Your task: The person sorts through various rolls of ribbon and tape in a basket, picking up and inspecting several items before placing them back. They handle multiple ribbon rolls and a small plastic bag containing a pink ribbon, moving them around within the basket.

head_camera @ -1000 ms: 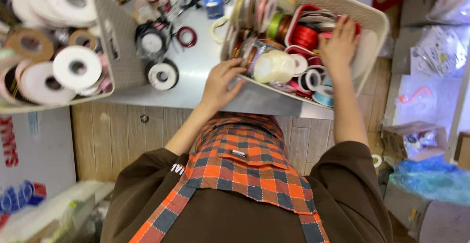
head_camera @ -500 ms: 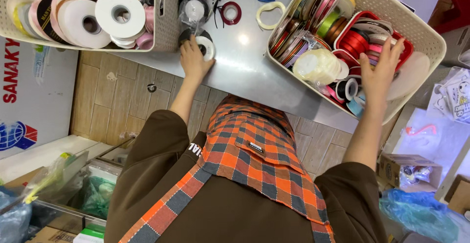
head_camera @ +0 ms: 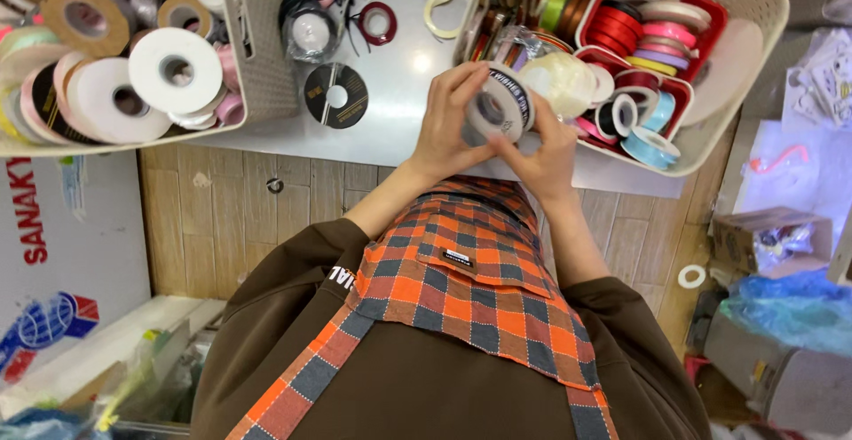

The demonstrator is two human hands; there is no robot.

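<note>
Left hand (head_camera: 446, 129): raised above the near edge of the grey tabletop (head_camera: 390, 129); fingers curled round the left side and top of a ribbon spool (head_camera: 500, 105), thumb and fingertips closed on its rim

Right hand (head_camera: 543, 158): just beside the left, touching the same spool from the right and below; fingers bent against its face and lower edge; firmly closed or only pressed on, cannot tell

Ribbon spool: round, white-sided with a dark printed band on the tape; held between both hands over the table's front edge, in front of the right basket, its flat face tilted towards the camera; not resting on any surface

Right basket (head_camera: 754, 14): pale woven plastic, on the table's right end, overhanging the edge; packed with spools on edge; holds a red tray (head_camera: 661, 85) of red, pink, lilac, yellow and blue ribbon rolls, and a cream roll (head_camera: 568, 81) just behind the held spool

Left basket (head_camera: 257, 58): same pale weave, at the left end; filled with large white, pink and brown tape rolls

Between the baskets, on the table: a flat black spool (head_camera: 336, 96); a wrapped dark roll (head_camera: 311, 27); a small red ring (head_camera: 377, 21); a cream ring (head_camera: 446, 1)

Apron (head_camera: 461, 289): orange and grey check over a brown top, below the hands
</note>
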